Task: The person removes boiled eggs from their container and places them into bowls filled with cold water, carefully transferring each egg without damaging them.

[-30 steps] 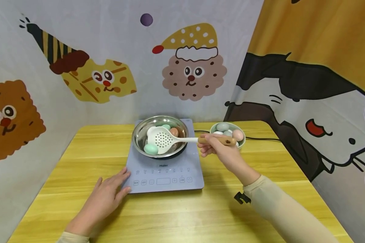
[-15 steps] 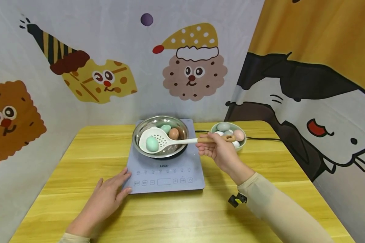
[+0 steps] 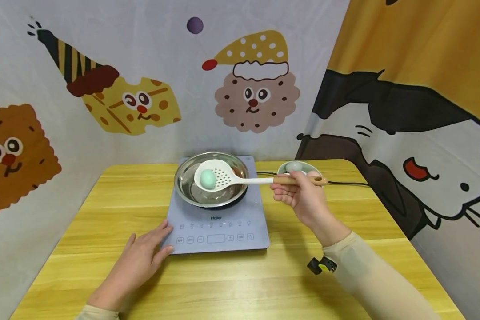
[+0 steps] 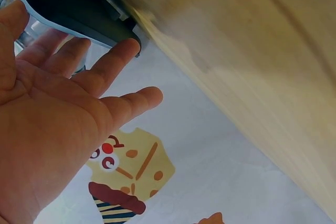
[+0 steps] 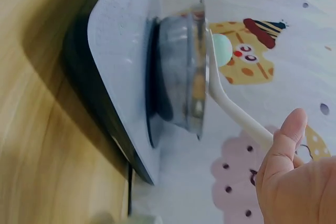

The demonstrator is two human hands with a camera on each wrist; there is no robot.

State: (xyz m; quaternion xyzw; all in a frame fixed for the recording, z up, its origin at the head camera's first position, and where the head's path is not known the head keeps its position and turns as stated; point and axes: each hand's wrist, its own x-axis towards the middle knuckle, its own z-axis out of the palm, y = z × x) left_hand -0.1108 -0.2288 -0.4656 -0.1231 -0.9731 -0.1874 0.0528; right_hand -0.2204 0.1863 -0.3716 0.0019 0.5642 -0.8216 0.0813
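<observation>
My right hand [image 3: 304, 200] grips the wooden handle of a white slotted spoon [image 3: 225, 178]. A mint-green egg [image 3: 208, 179] rests in the spoon's bowl, held above a steel basin [image 3: 190, 198]. From the side, the right wrist view shows the egg [image 5: 222, 50] at about rim height or just over it. The basin stands on a pale lilac induction cooker [image 3: 216, 229]. Fingers spread, my left hand [image 3: 142, 258] touches the cooker's left edge; the left wrist view shows its fingertips at the cooker's side [image 4: 79, 22]. The spoon hides most of the basin's other contents.
A pale green bowl [image 3: 282, 169] with several eggs sits behind my right hand, partly covered by it. A black cord [image 3: 348, 183] runs over the wooden table [image 3: 124, 191] to the right. A printed cloth [image 3: 144, 26] hangs behind the table.
The slotted spoon has scooped under the mint-green egg and lifted it up and rightward, over the basin. My left hand keeps its place on the cooker's edge.
</observation>
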